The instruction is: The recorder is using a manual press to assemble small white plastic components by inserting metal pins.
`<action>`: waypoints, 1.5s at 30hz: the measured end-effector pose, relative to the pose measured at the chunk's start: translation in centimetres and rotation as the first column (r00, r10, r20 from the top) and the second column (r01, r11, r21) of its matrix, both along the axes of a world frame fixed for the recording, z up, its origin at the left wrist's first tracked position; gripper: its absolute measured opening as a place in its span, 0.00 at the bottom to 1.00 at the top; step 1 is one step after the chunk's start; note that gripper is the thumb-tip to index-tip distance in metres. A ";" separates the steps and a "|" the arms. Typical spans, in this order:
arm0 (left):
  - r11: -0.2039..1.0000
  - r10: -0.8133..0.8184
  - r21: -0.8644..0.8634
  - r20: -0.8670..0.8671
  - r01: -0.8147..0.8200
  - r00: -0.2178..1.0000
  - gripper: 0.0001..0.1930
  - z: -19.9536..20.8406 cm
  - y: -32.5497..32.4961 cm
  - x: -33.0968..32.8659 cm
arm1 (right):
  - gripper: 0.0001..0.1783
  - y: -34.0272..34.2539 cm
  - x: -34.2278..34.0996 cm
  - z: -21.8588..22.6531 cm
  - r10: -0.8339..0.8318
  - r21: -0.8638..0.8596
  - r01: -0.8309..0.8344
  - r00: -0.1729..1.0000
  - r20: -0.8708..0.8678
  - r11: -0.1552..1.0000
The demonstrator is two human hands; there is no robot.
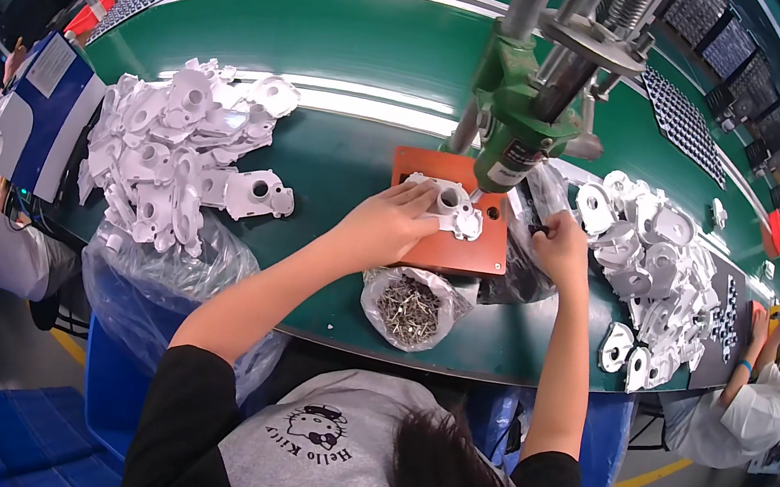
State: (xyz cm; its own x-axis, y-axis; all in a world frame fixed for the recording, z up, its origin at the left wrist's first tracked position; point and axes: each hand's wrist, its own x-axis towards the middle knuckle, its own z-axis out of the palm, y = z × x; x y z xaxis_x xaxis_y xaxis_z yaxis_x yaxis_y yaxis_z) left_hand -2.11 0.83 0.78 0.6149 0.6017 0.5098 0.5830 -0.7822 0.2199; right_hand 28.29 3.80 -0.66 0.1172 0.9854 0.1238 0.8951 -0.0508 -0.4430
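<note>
Two hands | left hand point(384, 226) grip pressing white moulded housing point(450, 206) onto orange plate point(454, 251) | right hand point(561, 250) clenched on black handle point(537, 229)

A clear plastic bag point(409, 308) of screws sits at your conveyor's near edge; a blue-and-white carton point(45, 110) stands beyond its left end.

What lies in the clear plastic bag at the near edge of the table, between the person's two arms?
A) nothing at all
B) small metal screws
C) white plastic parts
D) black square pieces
B: the open clear bag holds a heap of small grey metal screws, lying just below the orange plate.
</note>
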 end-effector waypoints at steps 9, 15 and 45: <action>0.996 0.085 -0.019 0.068 -0.084 0.994 0.16 -0.3 -1.6 1.1 | 0.07 -1.5 -7.2 3.1 0.411 0.339 -0.277 0.800 -0.437 0.899; 0.992 0.128 -0.031 0.182 -0.124 0.975 0.19 -0.8 -1.9 1.5 | 0.08 -0.7 -8.7 1.0 0.509 0.455 -0.438 0.860 -0.038 0.775; 0.984 0.155 0.038 0.273 -0.172 0.950 0.12 -1.7 -1.9 1.6 | 0.09 -12.4 -13.1 0.4 0.690 0.245 -0.695 0.714 0.121 0.676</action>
State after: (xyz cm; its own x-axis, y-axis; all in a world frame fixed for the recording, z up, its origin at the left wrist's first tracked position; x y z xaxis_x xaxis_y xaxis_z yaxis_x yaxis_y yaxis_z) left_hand -0.50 -1.03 -0.92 0.3468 0.6456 0.6803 0.6301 -0.6977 0.3409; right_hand 15.17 -8.64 -0.23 -0.5902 0.7151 0.3745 0.6358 0.6977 -0.3303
